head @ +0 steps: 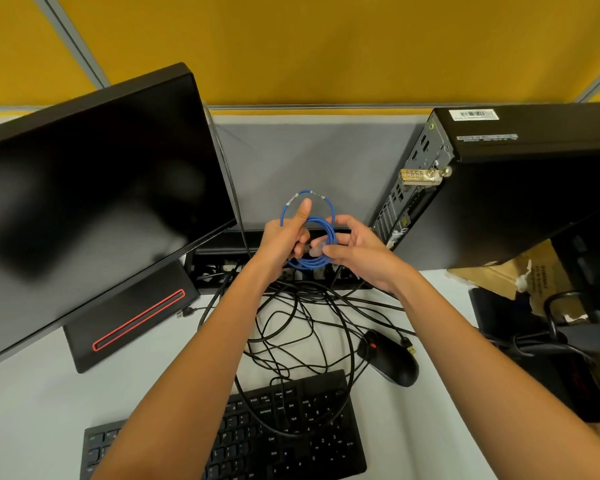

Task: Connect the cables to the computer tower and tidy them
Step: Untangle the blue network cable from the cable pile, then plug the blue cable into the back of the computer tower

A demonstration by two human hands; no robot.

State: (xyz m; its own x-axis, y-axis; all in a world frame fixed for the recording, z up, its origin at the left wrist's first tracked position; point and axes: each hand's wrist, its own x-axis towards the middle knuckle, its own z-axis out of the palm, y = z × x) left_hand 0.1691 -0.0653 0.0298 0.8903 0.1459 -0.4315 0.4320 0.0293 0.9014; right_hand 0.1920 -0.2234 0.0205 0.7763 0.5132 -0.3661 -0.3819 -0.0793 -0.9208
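A coiled blue network cable [326, 206] is held up above the desk between both hands. My left hand [284, 239] grips the coil's left side, thumb raised through the loop. My right hand [359, 251] pinches the coil's lower right, where a clear plug shows between the fingers. The black computer tower [520, 188] stands at the right, its rear port panel [413, 188] turned toward the hands, a brass padlock [421, 175] hanging on it. Loose black cables [312, 327] lie tangled on the desk below the hands and across the keyboard.
A black monitor [90, 202] on its stand fills the left. A black keyboard [257, 434] sits at the front, a black mouse [390, 358] to its right with a loose USB plug [409, 346] beside it. A cable tray [229, 261] runs along the desk's back. Cardboard and dark gear crowd the right.
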